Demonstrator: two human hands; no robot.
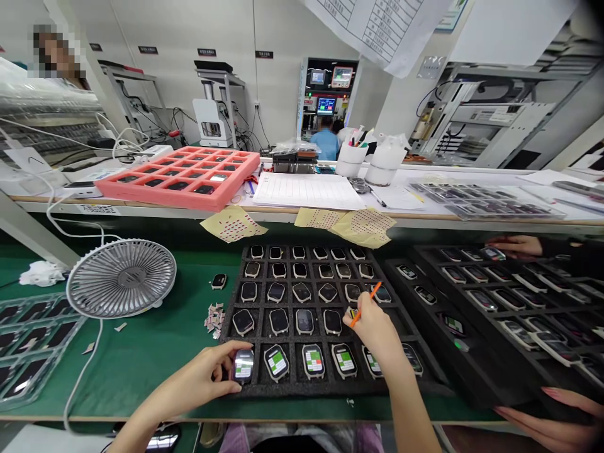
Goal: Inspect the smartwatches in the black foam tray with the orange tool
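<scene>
A black foam tray (295, 385) with square pockets of smartwatches lies before me. My left hand (202, 377) is at its front left corner, thumb and fingers closed on the sides of a smartwatch (243, 366) with a lit screen. Along that front row, other watches (313, 360) show green and white screens; those in the rows behind are mostly dark. My right hand (375, 327) pinches a thin orange stick (365, 304) over the tray's right side. Beneath its fingers a watch (351, 314) is partly hidden, and I cannot tell whether they touch it.
On the right, a co-worker's hands (516, 245) are at another black watch tray (476, 365). To the left are a grey fan (127, 277), a lone watch (219, 281), paper scraps (215, 319) and a clear tray (35, 346). A shelf (278, 207) carries a pink foam tray (182, 195).
</scene>
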